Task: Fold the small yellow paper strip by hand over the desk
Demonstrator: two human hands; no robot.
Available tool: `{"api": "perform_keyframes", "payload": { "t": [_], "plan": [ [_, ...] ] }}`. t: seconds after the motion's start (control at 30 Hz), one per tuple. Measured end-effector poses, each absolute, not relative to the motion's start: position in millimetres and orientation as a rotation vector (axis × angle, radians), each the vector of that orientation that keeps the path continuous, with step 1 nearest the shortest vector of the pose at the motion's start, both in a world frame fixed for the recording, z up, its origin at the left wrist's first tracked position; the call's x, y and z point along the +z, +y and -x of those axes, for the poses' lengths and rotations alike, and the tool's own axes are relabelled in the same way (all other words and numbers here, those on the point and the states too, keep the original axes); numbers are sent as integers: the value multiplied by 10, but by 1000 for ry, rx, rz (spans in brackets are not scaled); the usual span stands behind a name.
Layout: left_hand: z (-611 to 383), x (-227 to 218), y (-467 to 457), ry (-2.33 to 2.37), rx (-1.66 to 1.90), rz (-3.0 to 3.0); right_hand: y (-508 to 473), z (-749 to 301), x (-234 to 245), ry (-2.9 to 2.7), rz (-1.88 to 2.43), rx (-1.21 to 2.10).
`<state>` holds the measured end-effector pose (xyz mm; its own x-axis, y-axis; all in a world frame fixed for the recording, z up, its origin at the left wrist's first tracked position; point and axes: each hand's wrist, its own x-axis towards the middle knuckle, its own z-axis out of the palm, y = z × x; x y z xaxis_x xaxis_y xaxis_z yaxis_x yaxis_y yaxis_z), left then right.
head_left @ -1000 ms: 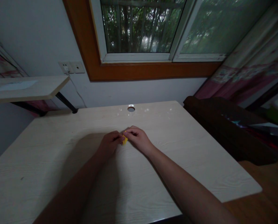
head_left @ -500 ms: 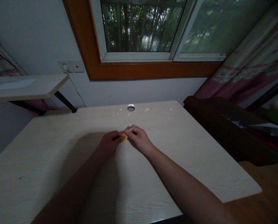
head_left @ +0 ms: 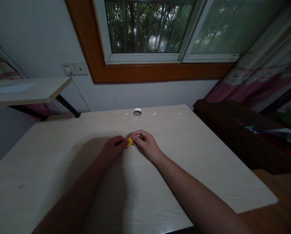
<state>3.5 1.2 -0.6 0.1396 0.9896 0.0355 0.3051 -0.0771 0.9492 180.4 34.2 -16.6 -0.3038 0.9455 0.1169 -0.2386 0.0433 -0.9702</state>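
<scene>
A small yellow piece of folded paper (head_left: pixel 129 142) lies between my two hands near the middle of a pale wooden desk (head_left: pixel 62 162). My left hand (head_left: pixel 113 148) pinches its left side with curled fingers. My right hand (head_left: pixel 145 144) pinches its right side, fingers bent over it. Both hands rest low on the desk top. Most of the yellow piece is hidden by my fingertips.
A round cable hole (head_left: pixel 137 112) sits at the desk's far edge. A raised side shelf (head_left: pixel 25 91) stands at the left, wall sockets (head_left: pixel 73 69) above it. A dark wooden piece of furniture (head_left: pixel 233 126) and curtains (head_left: pixel 262 71) lie to the right, below the window (head_left: pixel 147 29).
The yellow piece has been turned and squeezed smaller between my fingertips. Both hands stayed in nearly the same spot on the desk.
</scene>
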Motion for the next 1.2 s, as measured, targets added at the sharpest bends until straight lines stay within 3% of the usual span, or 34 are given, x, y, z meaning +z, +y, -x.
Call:
{"api": "perform_keyframes", "payload": {
  "t": [0.7,1.2],
  "plan": [
    [-21,32,16,1324,1023,-1456,324,-1826,-236,-1542,795,1373],
    [0,-5,33,1346,981,-1464,366,-1873,-160,-1793,702,1074]
  ]
}}
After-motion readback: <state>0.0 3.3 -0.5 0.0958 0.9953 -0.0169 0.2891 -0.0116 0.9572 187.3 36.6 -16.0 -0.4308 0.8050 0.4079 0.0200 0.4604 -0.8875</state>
